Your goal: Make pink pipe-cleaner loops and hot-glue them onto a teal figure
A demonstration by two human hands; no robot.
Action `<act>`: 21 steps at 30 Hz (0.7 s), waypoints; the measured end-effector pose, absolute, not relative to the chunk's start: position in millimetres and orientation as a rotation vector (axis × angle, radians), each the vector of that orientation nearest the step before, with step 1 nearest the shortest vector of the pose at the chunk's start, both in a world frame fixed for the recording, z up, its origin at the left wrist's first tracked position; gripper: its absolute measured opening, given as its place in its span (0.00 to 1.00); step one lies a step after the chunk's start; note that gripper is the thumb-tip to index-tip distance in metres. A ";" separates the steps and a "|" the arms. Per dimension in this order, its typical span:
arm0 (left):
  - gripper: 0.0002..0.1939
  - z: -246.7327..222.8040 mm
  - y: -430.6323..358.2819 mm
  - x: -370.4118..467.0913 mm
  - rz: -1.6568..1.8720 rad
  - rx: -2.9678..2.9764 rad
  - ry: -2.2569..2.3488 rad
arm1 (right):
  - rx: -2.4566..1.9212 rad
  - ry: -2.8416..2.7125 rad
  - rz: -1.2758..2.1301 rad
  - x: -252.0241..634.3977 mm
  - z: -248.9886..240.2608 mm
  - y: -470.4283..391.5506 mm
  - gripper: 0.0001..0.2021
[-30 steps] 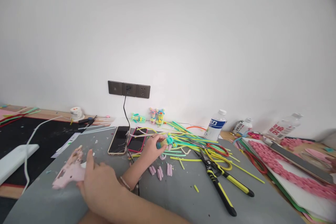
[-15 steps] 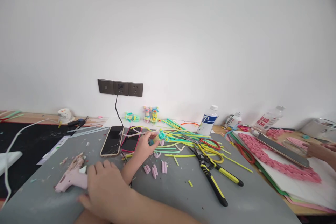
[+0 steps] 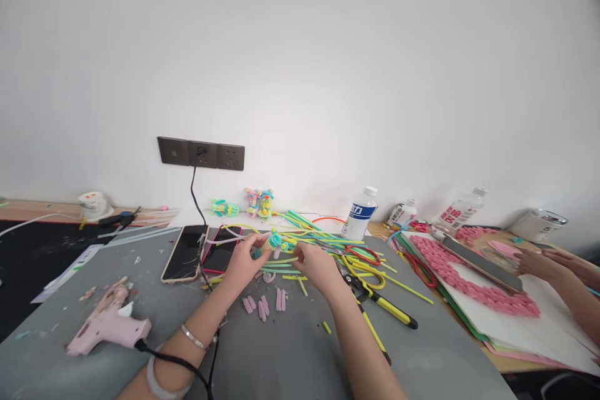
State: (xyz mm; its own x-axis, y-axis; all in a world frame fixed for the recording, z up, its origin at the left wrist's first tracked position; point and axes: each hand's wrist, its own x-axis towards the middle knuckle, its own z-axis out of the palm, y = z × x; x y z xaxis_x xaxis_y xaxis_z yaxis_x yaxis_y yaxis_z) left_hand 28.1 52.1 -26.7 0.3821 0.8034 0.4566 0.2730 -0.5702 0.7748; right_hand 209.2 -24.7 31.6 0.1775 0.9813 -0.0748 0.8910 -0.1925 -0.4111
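Observation:
My left hand pinches a small pipe-cleaner figure with a turquoise top and yellow parts, above the middle of the grey mat. Close to its right side is my right hand, fingers curled and pressed together; what they grip, if anything, is hidden. Short lilac pipe-cleaner pieces lie on the mat just below both hands. A pink glue gun rests on its side at the left, its black cord running under my left forearm. Yellow and green pipe cleaners are heaped behind the hands.
Yellow-black pliers and red-handled scissors lie right of my right hand. Two phones, one being a white-edged phone, lie left. Finished figures and a bottle stand by the wall. Another person's hands work at far right.
My right hand has let go of the glue gun, leaving it on the mat, and moved right to beside the figure. My left hand still holds the figure. The view has shifted slightly.

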 end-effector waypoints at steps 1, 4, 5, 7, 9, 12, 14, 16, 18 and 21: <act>0.08 -26.1 52.1 27.7 1.150 2.044 0.923 | -2.141 -1.797 0.477 209.3 24.4 -15.3 0.05; 0.10 -25.2 52.6 27.3 1.159 2.034 0.925 | -2.019 -1.819 0.492 206.7 6.5 3.9 0.08; 0.10 -25.2 52.9 27.3 1.161 2.030 0.926 | -1.985 -1.817 0.490 206.0 1.6 7.8 0.10; 0.10 -25.6 53.7 27.4 1.161 2.019 0.927 | -1.908 -1.824 0.504 205.6 -6.8 12.8 0.12; 0.10 -26.2 54.5 27.4 1.160 2.008 0.929 | -1.817 -1.847 0.530 206.6 -13.2 15.8 0.13; 0.11 -27.1 55.6 27.1 1.150 1.989 0.934 | -1.700 -1.878 0.541 208.6 -19.2 18.4 0.11; 0.10 -27.5 56.2 26.8 1.143 1.975 0.943 | -1.647 -1.884 0.527 209.3 -21.3 19.4 0.09; 0.10 -27.7 56.6 26.5 1.138 1.964 0.951 | -1.611 -1.879 0.514 209.5 -23.1 20.0 0.08; 0.10 -27.5 57.1 26.2 1.134 1.957 0.956 | -1.592 -1.868 0.510 209.5 -25.6 20.2 0.09; 0.11 -26.8 57.7 25.7 1.130 1.951 0.959 | -1.595 -1.836 0.513 209.4 -30.9 20.5 0.10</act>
